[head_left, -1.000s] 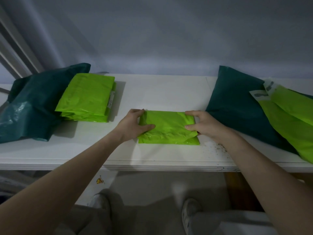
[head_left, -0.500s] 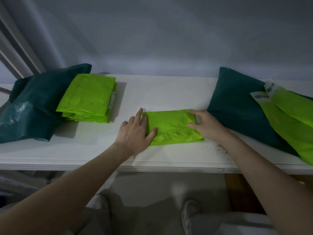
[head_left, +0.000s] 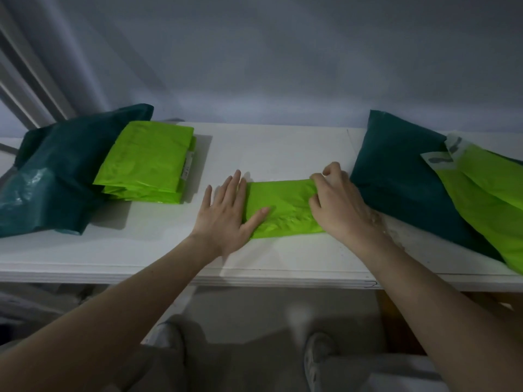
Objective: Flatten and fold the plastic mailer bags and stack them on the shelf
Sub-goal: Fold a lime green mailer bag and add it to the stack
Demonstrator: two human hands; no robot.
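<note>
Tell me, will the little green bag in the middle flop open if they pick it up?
Probably floppy: the folded green bag is thin, crinkled plastic. It may spring open, since the left hand presses it flat. Its shiny surface likely slides on the shelf.

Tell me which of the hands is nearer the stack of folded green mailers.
Left. The left hand lies flat just right of the stack of folded green mailers; the right hand is farther right, beyond the green mailer between them.

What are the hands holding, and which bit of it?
The right hand pinches the folded green mailer bag at its right end. The left hand lies flat, its thumb pressing the bag's left edge.
</note>
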